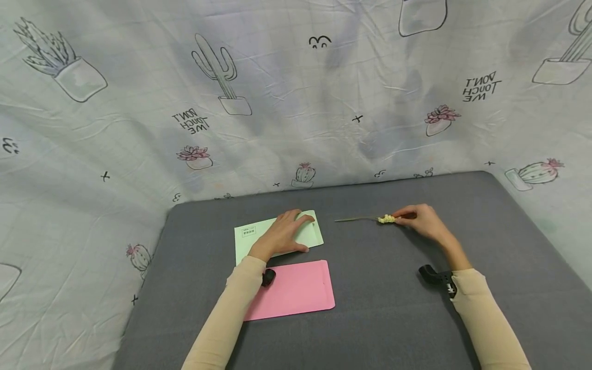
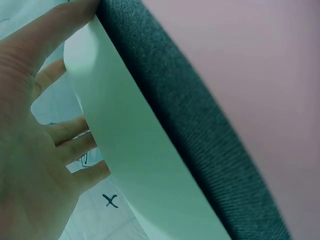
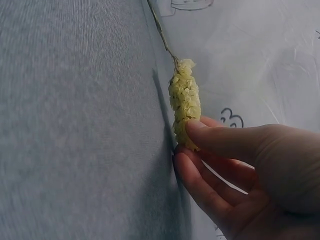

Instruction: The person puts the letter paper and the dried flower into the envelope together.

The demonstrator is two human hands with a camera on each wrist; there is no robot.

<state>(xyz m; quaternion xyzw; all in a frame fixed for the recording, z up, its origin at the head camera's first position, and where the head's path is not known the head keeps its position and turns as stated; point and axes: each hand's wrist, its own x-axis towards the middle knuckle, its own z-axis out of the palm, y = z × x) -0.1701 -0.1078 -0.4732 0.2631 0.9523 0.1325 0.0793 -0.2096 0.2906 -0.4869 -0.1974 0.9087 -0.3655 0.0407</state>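
Observation:
A light green envelope (image 1: 309, 234) lies on the grey table, with my left hand (image 1: 284, 234) over its right part. The left fingers are spread toward its far edge and the thumb is at its near edge. In the left wrist view the fingertips are hidden behind the green envelope (image 2: 125, 130). Below it lies a pink envelope (image 1: 300, 290), partly covered by the left forearm. My right hand (image 1: 423, 221) pinches the yellow head of a dried flower stem (image 3: 185, 102) between thumb and fingers. Its thin stalk (image 1: 356, 219) points left, toward the green envelope.
The grey table (image 1: 370, 318) ends at a pale cloth (image 1: 296, 103) printed with cacti, which hangs behind and at both sides. A black wrist mount (image 1: 435, 276) sticks out from the right sleeve, and a smaller black piece (image 1: 268, 277) shows at the left cuff.

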